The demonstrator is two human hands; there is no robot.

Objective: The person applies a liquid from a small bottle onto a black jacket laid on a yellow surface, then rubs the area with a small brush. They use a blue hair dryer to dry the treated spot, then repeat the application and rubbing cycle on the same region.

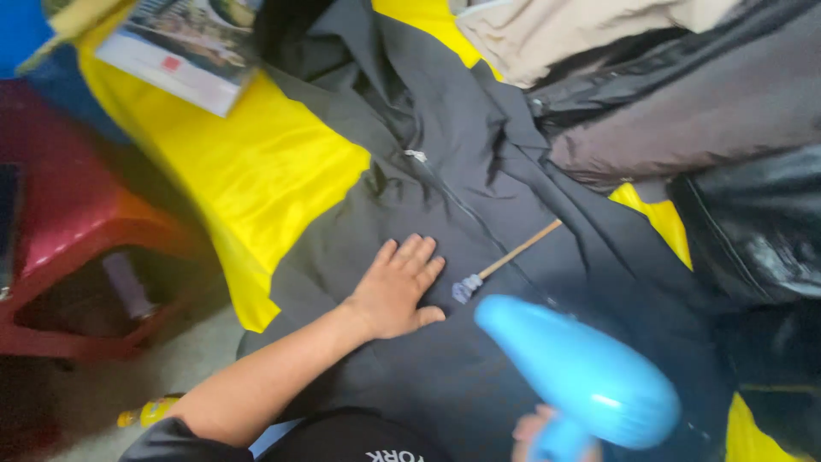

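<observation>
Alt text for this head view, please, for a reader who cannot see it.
A left hand lies flat on a dark zip-up jacket spread over a yellow cover, while the right hand holds a blue hair dryer. A thin wooden-handled tool rests on the jacket.

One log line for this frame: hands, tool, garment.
left hand: flat on dark jacket | right hand: gripping blue hair dryer | wooden-handled brush: lying on jacket | yellow cover beneath

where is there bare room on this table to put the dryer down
Bare yellow cover lies between the magazine and the dark jacket. The right side is crowded with piled coats. The left hand presses the jacket beside a small brush; the right hand holds the blue dryer.
</observation>
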